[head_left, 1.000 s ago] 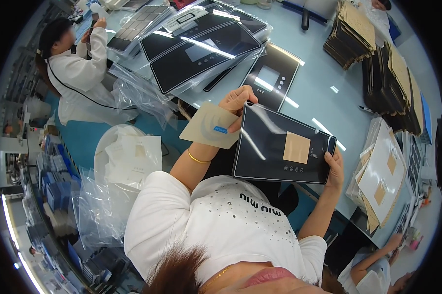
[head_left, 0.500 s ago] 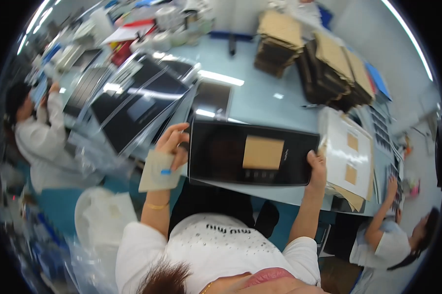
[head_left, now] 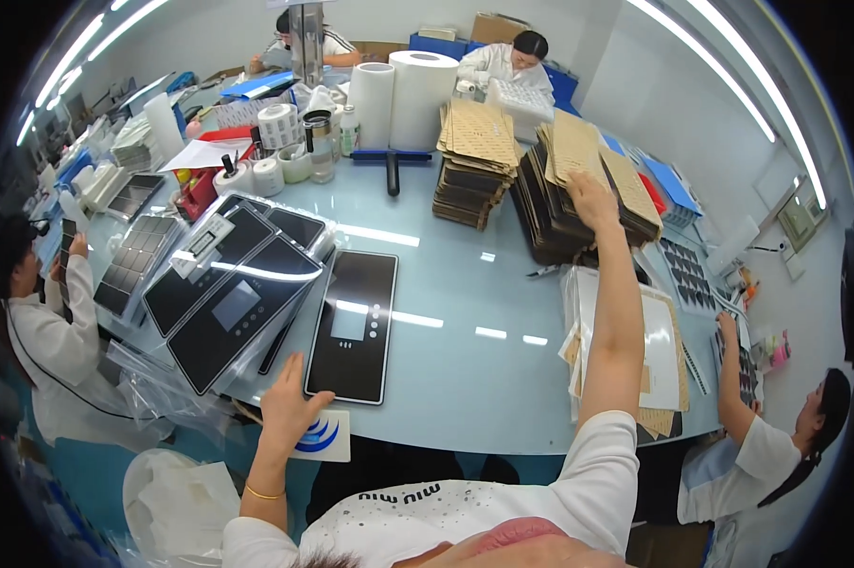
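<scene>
Bare pale-blue surface (head_left: 465,350) lies open between hands. Left hand (head_left: 292,409) presses a white-and-blue card (head_left: 325,435) at its near edge, fingers spread; outstretched right hand (head_left: 592,197) grips stacked brown cardboard sleeves (head_left: 578,180).

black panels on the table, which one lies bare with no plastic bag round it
The black panel lying alone just ahead of the left hand; the others, stacked further left, are in clear bags.

Under the left grip lies a white card (head_left: 321,436) with blue swirls, beside a glossy black panel (head_left: 353,325) on the pale blue worktop (head_left: 465,360), while tan cardboard sheets (head_left: 578,151) sit under the right grip.
</scene>
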Demonstrator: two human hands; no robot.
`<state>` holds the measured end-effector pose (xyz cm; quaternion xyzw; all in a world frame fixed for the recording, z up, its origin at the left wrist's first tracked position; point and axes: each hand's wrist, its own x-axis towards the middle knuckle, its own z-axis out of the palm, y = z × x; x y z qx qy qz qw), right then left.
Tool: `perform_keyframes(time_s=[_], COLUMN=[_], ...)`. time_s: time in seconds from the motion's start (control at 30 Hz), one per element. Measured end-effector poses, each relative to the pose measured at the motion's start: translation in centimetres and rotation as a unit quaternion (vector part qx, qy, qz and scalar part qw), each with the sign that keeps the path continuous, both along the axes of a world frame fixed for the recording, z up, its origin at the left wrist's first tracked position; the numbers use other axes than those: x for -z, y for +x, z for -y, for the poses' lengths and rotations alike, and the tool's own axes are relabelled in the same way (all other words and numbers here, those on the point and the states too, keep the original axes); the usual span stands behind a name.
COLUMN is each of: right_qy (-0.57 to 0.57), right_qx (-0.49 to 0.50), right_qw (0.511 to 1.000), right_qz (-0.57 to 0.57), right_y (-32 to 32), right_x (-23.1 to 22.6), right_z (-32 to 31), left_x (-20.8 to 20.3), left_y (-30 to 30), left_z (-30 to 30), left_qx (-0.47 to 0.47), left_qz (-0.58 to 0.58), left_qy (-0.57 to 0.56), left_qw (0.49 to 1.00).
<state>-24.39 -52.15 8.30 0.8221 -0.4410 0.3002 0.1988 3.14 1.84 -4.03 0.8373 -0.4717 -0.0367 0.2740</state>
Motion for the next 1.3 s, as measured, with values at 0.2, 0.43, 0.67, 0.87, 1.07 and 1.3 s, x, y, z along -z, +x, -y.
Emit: perform_keyframes(time_s=[0.2,0.43,0.67,0.87,1.07,1.3], right_qy=[-0.013,0.257,0.285,0.295,0.226,0.177], right_qx=[-0.133,-0.392,-0.238,-0.211,-0.352,-0.090], right_qw=[0.990,0.883,0.924,0.931,0.907,0.980], right_qz=[-0.045,-0.033,-0.094,-0.044,0.049,-0.029], right_y=[9.6,22.8,26.7,21.0,10.5,-7.0], right_x=[-2.0,11.0,14.5,14.7,9.9,7.3], right_z=[-6.2,-14.0,-18.6,-18.0,-24.8,-33.1], left_x=[-0.2,0.0,1.2,0.6,0.5,-2.7], left_y=[-0.1,0.0,-1.6,-4.5,-4.8,-7.8], left_z=[0.2,2.3,1.5,2.5,3.6,8.1], left_qx=[0.054,0.104,0.099,0.125,0.161,0.263], left_qz=[-0.024,0.027,0.042,0.063,0.024,-0.364], left_qy=[0.088,0.052,0.013,0.037,-0.006,-0.116], left_qw=[0.994,0.993,0.994,0.989,0.987,0.886])
